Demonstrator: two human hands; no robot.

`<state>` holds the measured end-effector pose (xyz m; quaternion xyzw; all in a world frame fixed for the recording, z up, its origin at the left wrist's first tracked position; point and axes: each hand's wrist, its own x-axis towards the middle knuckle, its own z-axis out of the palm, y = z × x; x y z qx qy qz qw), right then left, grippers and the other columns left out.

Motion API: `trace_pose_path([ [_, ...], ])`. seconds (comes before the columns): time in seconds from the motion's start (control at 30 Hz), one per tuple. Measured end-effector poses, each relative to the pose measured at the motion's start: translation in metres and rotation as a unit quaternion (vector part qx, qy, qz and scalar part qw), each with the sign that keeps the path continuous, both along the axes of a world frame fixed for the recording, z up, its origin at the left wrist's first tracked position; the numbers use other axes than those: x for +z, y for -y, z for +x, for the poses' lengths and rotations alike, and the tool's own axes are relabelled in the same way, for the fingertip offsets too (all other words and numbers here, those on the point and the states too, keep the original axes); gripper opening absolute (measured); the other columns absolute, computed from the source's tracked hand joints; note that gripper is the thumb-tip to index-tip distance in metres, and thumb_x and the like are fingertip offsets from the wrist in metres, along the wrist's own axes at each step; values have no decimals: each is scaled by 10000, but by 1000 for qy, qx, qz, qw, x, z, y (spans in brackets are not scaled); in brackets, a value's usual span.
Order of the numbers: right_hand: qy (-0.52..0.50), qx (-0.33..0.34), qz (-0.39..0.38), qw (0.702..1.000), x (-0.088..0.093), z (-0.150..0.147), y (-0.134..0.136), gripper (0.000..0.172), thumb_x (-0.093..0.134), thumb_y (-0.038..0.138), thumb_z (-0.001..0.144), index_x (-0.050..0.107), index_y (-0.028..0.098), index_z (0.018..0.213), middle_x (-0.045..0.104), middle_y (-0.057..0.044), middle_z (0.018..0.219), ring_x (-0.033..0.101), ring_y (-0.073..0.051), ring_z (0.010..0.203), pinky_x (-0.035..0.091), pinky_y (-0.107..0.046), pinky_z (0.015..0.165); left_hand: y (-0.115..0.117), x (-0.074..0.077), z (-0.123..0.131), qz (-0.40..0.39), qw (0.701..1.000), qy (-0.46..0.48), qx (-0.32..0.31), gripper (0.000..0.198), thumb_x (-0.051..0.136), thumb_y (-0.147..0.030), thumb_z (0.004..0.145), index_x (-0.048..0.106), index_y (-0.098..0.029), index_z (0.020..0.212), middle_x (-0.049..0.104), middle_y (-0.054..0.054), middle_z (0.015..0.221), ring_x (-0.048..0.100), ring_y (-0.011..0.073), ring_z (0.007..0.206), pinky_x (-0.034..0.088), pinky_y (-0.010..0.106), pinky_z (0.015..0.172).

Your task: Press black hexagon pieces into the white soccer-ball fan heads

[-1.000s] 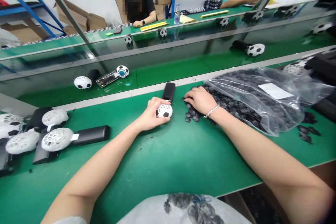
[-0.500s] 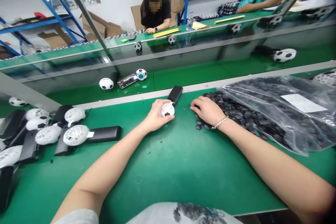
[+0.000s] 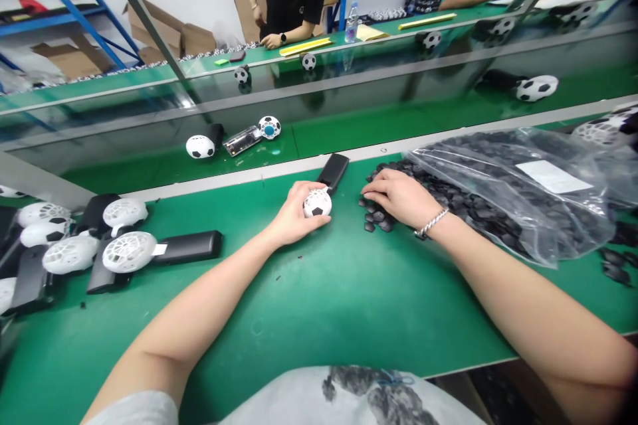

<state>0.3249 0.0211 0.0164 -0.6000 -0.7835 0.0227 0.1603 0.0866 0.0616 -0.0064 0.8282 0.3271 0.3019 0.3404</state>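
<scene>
Held the ball shell (image 3: 318, 204) in the left grip (image 3: 293, 216) at the centre of the frame, just below a black case (image 3: 333, 171) on the green worktop (image 3: 319, 305). Had the right grip (image 3: 405, 198) narrow beside loose black pieces (image 3: 379, 217), right of centre; could not tell of any piece pinched inside.

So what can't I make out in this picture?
All in the head view:
- The ball's left side: covered by the left hand.
- Whether the right hand pinches one of the black pieces: its fingers hide that.
- Any print on the bag's white label: too washed out.
- The lowest white ball at left: cut off by the picture's edge.
</scene>
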Motion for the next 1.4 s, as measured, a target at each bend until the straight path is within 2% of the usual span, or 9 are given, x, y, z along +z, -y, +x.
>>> trace_pose_path([
  [0.13, -191, 10, -36, 981, 3, -11, 7, 183, 491, 242, 827, 638, 178, 916, 655, -44, 794, 592, -158, 665, 493, -312, 660, 1, 0, 2, -8, 1000, 11, -25, 541, 695, -231, 643, 463, -206, 1131, 447, 77, 1146, 448, 223, 1105, 327, 404, 996],
  [0.27, -365, 43, -152, 917, 5, -23, 14, 238, 536, 316, 802, 613, 171, 974, 626, -19, 717, 589, -135, 603, 508, -271, 562, -2, 0, 2, -18, 998, 17, -63, 555, 708, -222, 625, 480, -199, 1130, 460, 78, 1130, 460, 229, 1094, 338, 396, 985],
  [0.4, -315, 103, -67, 941, 4, -27, 17, 194, 546, 297, 809, 679, 209, 919, 626, -40, 815, 592, -143, 701, 505, -277, 620, -7, 4, -3, -54, 988, 6, -145, 562, 704, -234, 636, 482, -226, 1152, 481, 55, 1148, 471, 225, 1098, 342, 380, 985],
  [0.5, -280, 117, -8, 953, 4, -29, 19, 146, 570, 265, 803, 696, 222, 862, 651, -37, 834, 597, -147, 738, 495, -274, 656, -8, 11, -6, -90, 982, -25, -164, 599, 684, -233, 654, 446, -240, 1204, 448, 56, 1223, 452, 234, 1133, 337, 380, 993],
  [0.63, -274, 110, 4, 956, 4, -33, 21, 95, 589, 225, 792, 671, 195, 830, 664, -19, 759, 595, -127, 652, 487, -252, 627, -1, 22, -8, -115, 982, -77, -129, 592, 655, -226, 669, 435, -245, 1218, 414, 65, 1229, 425, 247, 1149, 340, 397, 988],
  [0.8, -222, 217, 43, 950, 0, -35, 19, 165, 496, 146, 839, 655, 186, 855, 640, -47, 832, 586, -134, 782, 472, -252, 707, 3, 27, -7, -119, 979, -99, -129, 566, 630, -203, 680, 423, -254, 1204, 422, 51, 1204, 451, 232, 1103, 379, 387, 945],
  [0.93, -229, 211, 42, 949, -4, -39, 16, 121, 495, 151, 836, 612, 184, 836, 640, -42, 823, 583, -142, 777, 469, -263, 710, 5, 22, -2, -71, 988, -83, -108, 559, 688, -254, 647, 458, -254, 1156, 484, 46, 1148, 486, 238, 1051, 402, 389, 907],
  [1.13, -294, 163, 24, 941, -11, -45, 9, 51, 573, 238, 799, 555, 191, 806, 615, -15, 765, 572, -134, 682, 476, -262, 656, 16, 10, 13, -13, 1000, -17, 23, 395, 696, -314, 651, 533, -211, 996, 556, 29, 973, 544, 194, 899, 441, 350, 826],
  [1.4, -209, 230, 63, 948, -13, -36, 5, 87, 586, 268, 809, 606, 183, 796, 615, -43, 795, 531, -166, 788, 441, -309, 736, 16, 4, 14, 20, 1000, 19, 3, 370, 673, -208, 639, 556, -177, 989, 570, 48, 987, 543, 187, 938, 424, 331, 863],
])
